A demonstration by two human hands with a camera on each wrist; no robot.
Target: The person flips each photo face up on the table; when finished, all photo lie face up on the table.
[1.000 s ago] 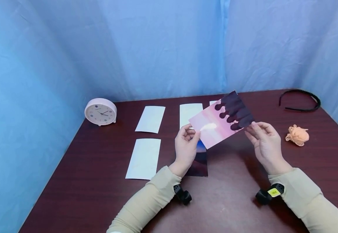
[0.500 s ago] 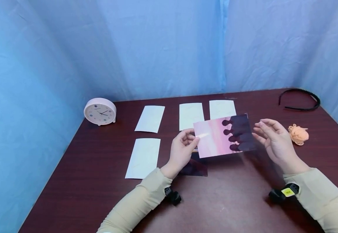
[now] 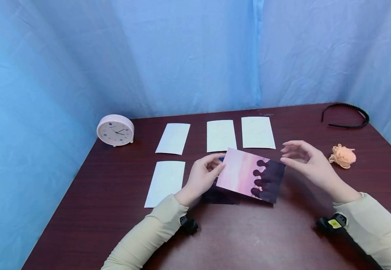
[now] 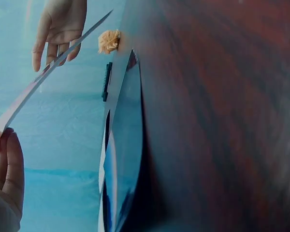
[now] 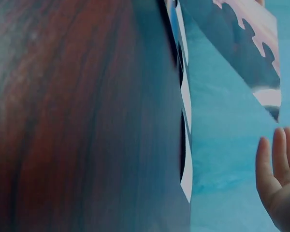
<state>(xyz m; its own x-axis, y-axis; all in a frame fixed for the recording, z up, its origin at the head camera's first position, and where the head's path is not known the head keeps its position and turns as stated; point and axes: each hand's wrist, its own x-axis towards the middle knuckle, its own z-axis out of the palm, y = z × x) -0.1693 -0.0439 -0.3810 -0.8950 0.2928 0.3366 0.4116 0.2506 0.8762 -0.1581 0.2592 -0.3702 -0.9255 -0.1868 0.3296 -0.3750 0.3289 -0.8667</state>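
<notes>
A glossy photo (image 3: 240,170) of several dark silhouetted figures against a pink sky is held up above the table, tilted and turned sideways. My left hand (image 3: 202,174) pinches its left edge between thumb and fingers. Just off the photo's far right corner is my right hand (image 3: 308,163), its fingers spread and holding nothing; the right wrist view shows a gap between those fingertips (image 5: 279,135) and the corner. Under the held photo lies another, dark photo (image 3: 220,195) with a bit of blue, mostly hidden by the hand and the upper photo.
Several white cards lie on the dark wooden table, among them a near left one (image 3: 165,183) and a back right one (image 3: 257,132). A round white clock (image 3: 116,130) stands at back left. Peach yarn (image 3: 343,156) and a black headband (image 3: 348,115) lie at right. Blue curtains (image 3: 188,56) hang behind.
The right hand has let go of the photo's right end. The left hand has brought the photo lower and turned it clockwise, uncovering the back right card.
</notes>
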